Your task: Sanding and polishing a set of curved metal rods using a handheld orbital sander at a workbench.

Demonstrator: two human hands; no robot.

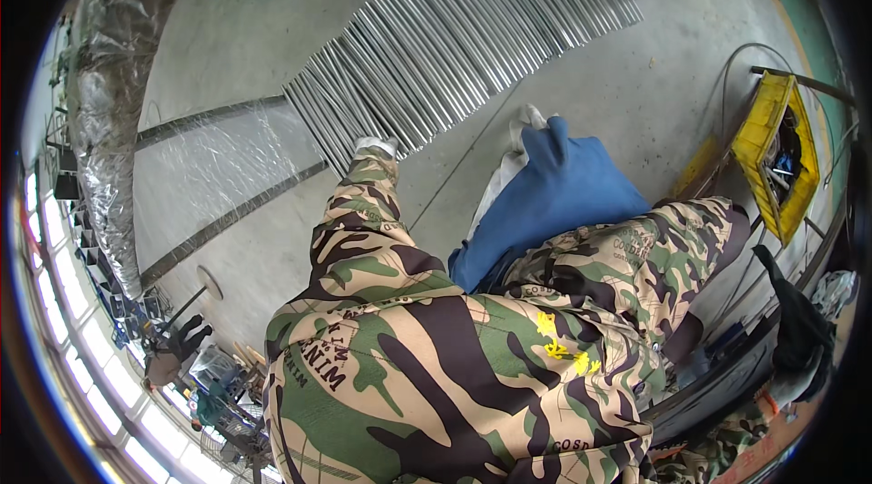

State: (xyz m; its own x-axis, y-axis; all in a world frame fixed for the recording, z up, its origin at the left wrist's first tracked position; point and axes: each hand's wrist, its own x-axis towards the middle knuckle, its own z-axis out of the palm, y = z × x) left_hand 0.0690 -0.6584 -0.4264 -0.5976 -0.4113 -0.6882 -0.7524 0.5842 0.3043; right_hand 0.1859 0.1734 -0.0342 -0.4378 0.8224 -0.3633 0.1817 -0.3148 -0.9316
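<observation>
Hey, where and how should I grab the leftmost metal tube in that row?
Probably around the middle of the leftmost tube, coming from above and its left: it is long and thin, so a central grip should balance it, and neighbouring tubes crowd only its right side.

left grip (pixel 376 145) kinda too tiny to read, right grip hidden, metal rods (pixel 454 48) chopped at top edge, junk (pixel 781 166) in yellow bin (pixel 758 132) unreadable
</observation>
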